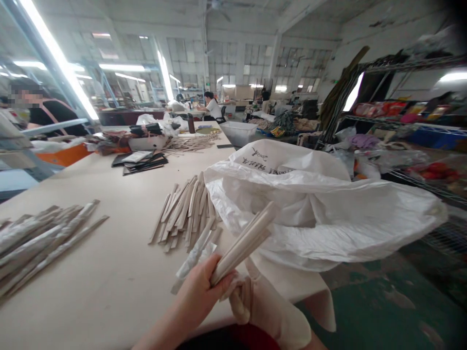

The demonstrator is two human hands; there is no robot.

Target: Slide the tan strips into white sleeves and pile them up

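Note:
A bundle of beige strips [245,239] slants up to the right from my left hand [204,282], whose fingers and thumb are wrapped round its lower end. Close beside it is my right hand [242,296], in a loose beige glove with a long cuff. Its gloved fingers are curled at the bundle's lower end; what they hold is hidden. Just beyond my hands, a pile of similar strips [186,209] lies on the table, with a plastic-wrapped piece [195,253] at its near end. A large white sack [328,218], its mouth open, lies to the right.
More long strips [47,238] lie at the left of the pale table [124,277]. Dark flat pieces [140,161] and a brown bottle [191,123] are farther back. A loaded wire shelf [419,121] stands right. One person [54,114] is at left, another [211,107] sits far back.

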